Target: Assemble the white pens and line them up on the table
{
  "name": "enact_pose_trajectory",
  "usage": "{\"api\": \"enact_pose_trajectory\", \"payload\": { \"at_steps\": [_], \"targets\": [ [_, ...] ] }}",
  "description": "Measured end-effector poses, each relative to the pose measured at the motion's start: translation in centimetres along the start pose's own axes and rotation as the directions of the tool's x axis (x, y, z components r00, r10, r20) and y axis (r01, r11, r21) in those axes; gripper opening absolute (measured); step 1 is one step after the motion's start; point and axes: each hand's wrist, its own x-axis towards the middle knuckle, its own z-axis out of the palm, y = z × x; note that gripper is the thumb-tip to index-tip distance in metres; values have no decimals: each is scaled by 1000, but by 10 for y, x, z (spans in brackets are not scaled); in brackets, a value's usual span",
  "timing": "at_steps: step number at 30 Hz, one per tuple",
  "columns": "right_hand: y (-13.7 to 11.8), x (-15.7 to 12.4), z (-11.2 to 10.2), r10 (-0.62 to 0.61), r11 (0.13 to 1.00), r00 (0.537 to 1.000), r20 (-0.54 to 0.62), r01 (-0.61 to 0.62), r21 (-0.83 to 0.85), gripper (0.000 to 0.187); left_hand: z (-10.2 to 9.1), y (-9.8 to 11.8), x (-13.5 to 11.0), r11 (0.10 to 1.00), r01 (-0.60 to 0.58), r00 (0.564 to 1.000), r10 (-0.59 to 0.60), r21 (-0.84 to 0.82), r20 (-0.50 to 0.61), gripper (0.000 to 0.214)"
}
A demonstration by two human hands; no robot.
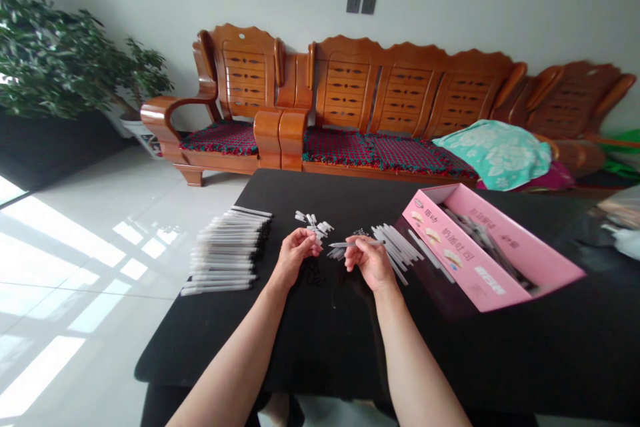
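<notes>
My right hand (369,260) is closed around a grey pen barrel (357,243), whose pointed end faces left. My left hand (297,252) is pinched, with what looks like a small white pen cap (318,239) at its fingertips. Just beyond it lies a loose pile of white caps (313,220). Small black parts (313,273) are scattered between the hands, hard to make out. Grey pointed refills (337,253) lie left of the right hand, partly hidden by it. White pen tubes (400,250) fan out to its right. A long row of pens (225,250) lies left of my left hand.
A pink open box (470,260) with dark and grey contents stands on the black table (320,347) at right. Plastic bags (627,233) sit at the far right edge. Behind stand a wooden sofa (380,87), a green cloth (500,153) and a potted plant (143,127).
</notes>
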Motion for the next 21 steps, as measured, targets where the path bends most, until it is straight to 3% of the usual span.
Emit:
{"api": "enact_pose_trajectory", "payload": {
  "at_steps": [11,21],
  "targets": [
    [2,-1,2,6,1000,1000,18,-5,-13,21,3,-4,-3,995,91,995,-89,-43,49,37],
    [1,-1,2,3,999,1000,12,-2,-32,20,3,-4,-6,991,99,981,-112,88,158,42]
  ]
}}
